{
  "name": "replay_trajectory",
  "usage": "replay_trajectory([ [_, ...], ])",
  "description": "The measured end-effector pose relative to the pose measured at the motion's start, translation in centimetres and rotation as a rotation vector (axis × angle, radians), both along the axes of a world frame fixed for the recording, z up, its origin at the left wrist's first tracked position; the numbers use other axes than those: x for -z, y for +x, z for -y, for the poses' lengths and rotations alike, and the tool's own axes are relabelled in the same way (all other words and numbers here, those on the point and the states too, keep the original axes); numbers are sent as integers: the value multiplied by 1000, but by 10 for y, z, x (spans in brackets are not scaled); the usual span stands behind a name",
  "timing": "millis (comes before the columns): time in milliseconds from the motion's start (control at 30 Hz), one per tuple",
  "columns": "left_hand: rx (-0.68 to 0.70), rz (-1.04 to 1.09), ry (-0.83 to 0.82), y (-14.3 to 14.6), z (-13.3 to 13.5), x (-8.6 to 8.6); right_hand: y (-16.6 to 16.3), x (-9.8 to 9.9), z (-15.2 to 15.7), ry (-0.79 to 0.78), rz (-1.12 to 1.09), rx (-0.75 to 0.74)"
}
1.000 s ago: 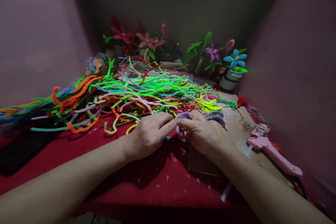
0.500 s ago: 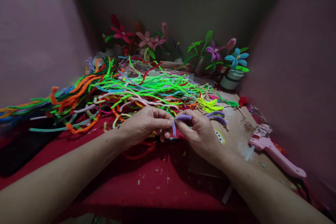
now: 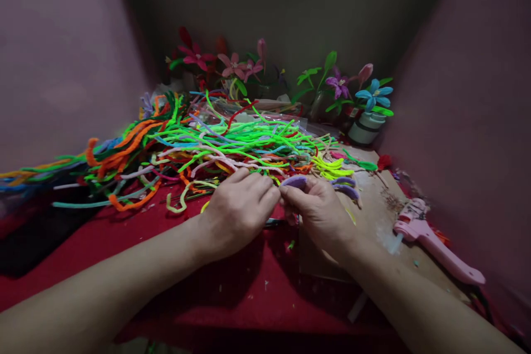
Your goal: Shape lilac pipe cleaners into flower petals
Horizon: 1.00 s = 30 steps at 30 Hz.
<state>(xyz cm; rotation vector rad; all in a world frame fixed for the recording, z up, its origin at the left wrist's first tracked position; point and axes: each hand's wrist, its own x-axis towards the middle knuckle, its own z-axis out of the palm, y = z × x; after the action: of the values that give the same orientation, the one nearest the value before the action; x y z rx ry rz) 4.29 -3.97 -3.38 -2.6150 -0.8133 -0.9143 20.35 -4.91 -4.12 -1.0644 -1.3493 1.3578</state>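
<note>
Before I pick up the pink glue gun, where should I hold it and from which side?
The pink glue gun is probably best held by its long handle, coming from the near right: that end slants out that way, away from the pale stick.

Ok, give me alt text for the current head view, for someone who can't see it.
The right hand pinches a curved purple fuzzy piece, the left hand close beside it, over a red surface. Beyond lies a heap of colourful fuzzy stems with fuzzy flowers behind; a pink glue gun rests on cardboard at right.
</note>
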Motion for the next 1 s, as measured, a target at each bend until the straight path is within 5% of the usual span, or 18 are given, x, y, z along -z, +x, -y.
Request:
replay_trajectory([
  [133, 91, 431, -974, -14, -15, -14, 6, -9, 2, 82, 59, 8],
  [300, 283, 632, -1773, -18, -30, -4, 11, -10, 3, 122, 27, -138],
  [400, 443, 692, -2036, -14, -27, 8, 10, -10, 4, 215, 30, -185],
  [600, 632, 675, -2184, -13, -22, 17, 12, -7, 8, 479, 241, -106],
  [700, 567, 598, -2098, -14, -23, 13, 14, -2, 9, 723, 405, -73],
  [800, 364, 374, -1591, -13, -20, 9, 12, 4, 7, 786, 504, 5],
  [933, 69, 76, -378, -9, -9, 12, 3, 7, 4, 353, 277, 95],
  [1000, 30, 23, -123, -6, -5, 12, 1, 5, 2, 119, 105, 54],
])
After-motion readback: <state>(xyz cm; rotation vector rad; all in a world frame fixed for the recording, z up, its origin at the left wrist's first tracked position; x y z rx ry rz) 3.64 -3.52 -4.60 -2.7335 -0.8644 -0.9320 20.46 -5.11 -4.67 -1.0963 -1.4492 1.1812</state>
